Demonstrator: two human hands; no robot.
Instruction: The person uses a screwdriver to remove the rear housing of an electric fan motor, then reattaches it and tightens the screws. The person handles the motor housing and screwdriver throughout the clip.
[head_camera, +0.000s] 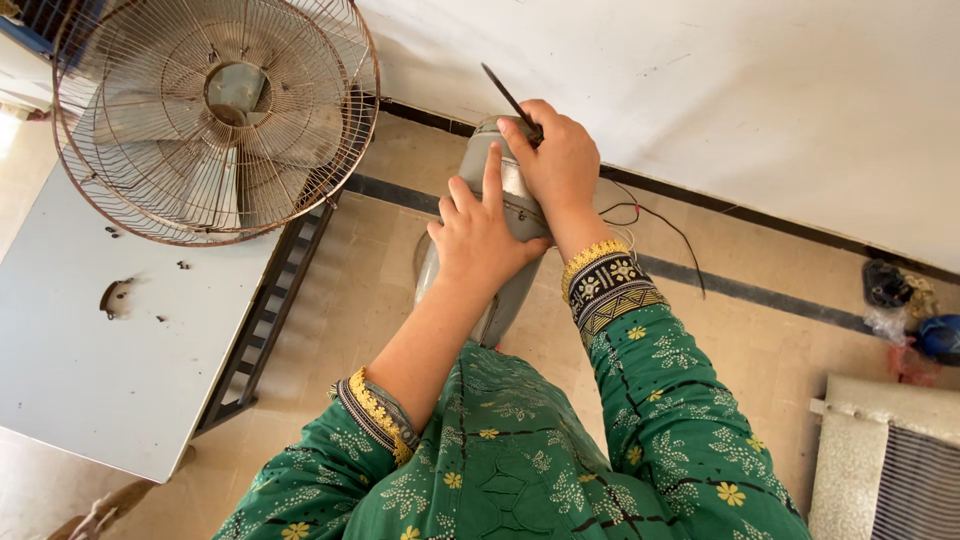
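Note:
A grey fan motor housing (505, 290) stands upright on the floor in front of me. My left hand (478, 238) grips its side, index finger stretched up along the casing. My right hand (556, 160) is closed on a thin dark tool (505, 92), a screwdriver by its look, whose handle end sticks up and left; its tip is hidden at the top of the housing. Thin wires (655, 220) trail from the housing to the right across the floor. Both arms wear green patterned sleeves with yellow trim.
A rusty wire fan guard with blades (215, 115) lies on a grey table (90, 370) at left, with small screws and a bracket (115, 295) beside it. A white wall runs behind. A mat (885, 450) and small dark items (900, 295) lie at right.

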